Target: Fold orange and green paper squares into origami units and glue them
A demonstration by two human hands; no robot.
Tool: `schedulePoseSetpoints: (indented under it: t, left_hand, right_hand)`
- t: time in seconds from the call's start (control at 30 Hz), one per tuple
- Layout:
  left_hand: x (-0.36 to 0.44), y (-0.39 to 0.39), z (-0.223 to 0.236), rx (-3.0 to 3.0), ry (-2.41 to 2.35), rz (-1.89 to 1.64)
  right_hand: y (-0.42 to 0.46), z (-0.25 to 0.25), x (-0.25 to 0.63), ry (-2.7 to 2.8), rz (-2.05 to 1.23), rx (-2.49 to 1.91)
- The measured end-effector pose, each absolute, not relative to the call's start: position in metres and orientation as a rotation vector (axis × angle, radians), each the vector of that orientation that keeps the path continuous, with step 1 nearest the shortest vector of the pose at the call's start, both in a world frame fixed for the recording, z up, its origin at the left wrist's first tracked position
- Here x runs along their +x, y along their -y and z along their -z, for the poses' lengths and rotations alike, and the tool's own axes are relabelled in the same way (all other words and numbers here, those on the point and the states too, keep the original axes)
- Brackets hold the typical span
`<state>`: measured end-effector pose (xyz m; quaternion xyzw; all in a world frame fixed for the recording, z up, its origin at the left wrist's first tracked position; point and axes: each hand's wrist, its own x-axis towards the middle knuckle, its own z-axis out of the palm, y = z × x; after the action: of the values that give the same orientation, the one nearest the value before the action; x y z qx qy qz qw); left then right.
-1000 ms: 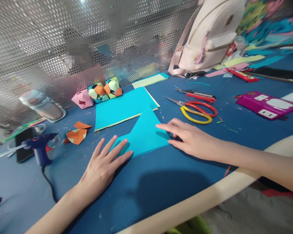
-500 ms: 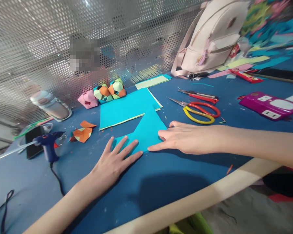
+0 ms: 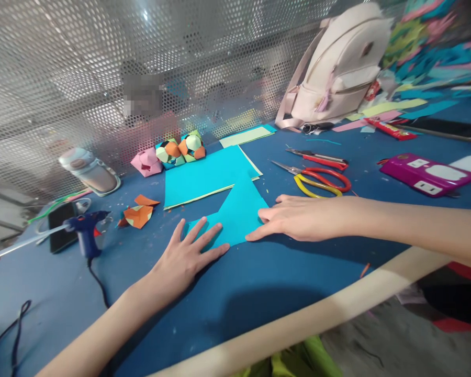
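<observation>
A folded sheet of blue paper lies on the table between my hands, its pointed tip facing away from me. My left hand rests flat on its left part, fingers spread. At the lower right edge, the thumb of my right hand presses along the fold. The other fingers of that hand are partly curled and apart from the thumb, the index touching the paper's right side. Behind the folded sheet is a stack of blue and pale yellow paper. Scissors with red and yellow handles lie just beyond my right hand.
A craft knife lies behind the scissors. On the left are a glue gun, a phone, orange folded pieces and a bottle. Folded paper balls and a backpack stand by the perforated metal screen.
My right thumb has slid a little to the right along the paper's near edge. My left hand stays on the sheet. The camera view has shifted slightly.
</observation>
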<state>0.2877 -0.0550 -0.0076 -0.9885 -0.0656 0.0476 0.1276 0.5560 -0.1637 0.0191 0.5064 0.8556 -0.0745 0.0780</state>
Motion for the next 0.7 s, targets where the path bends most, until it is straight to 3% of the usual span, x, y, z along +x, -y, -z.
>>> schedulePoseSetpoints:
  t: [0.37, 0.7]
  left_hand:
    - [0.261, 0.059, 0.004, -2.823, 0.103, 0.124]
    - [0.234, 0.046, -0.011, -2.822, 0.227, 0.1]
  right_hand:
    - [0.205, 0.005, 0.588, -2.516, -0.246, 1.638]
    - [0.217, 0.005, 0.591, -2.472, -0.325, 1.792]
